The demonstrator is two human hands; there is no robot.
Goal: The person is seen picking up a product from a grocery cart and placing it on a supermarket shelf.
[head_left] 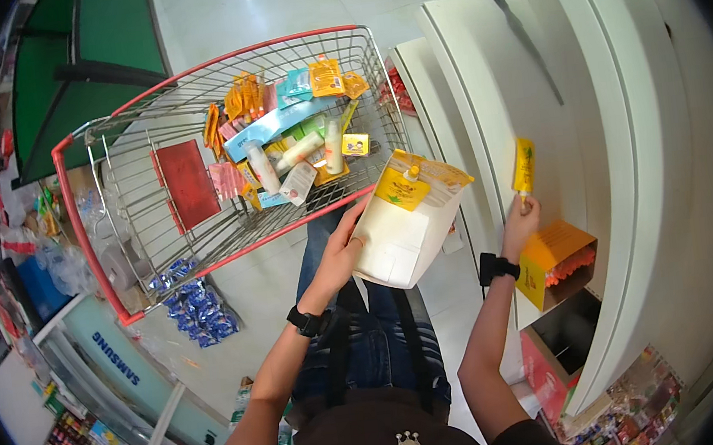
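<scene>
My left hand (pixel 346 245) is closed on the side of an open white carton (pixel 390 249). In its far end lie yellow spouted pouches (pixel 405 184). Over the white shelf on the right, my right hand (pixel 523 224) grips a yellow tube (pixel 523 163) at its narrow near end, the tube pointing away from me. Just nearer than that hand, a yellow-orange open box (pixel 559 260) sits on the shelf with orange-red items showing in it. Beyond the carton stands a wire shopping cart (pixel 209 60) with red edges, holding sachets, bottles and small boxes.
A dark flat strip (pixel 525 44) lies on the shelf's far part. Blue packets (pixel 199 313) hang in a bunch beside the cart. Green panels (pixel 114 26) stand at the far left, and a glass-topped cabinet (pixel 114 356) is at the near left. Tiled floor (pixel 264 6) shows beyond the cart.
</scene>
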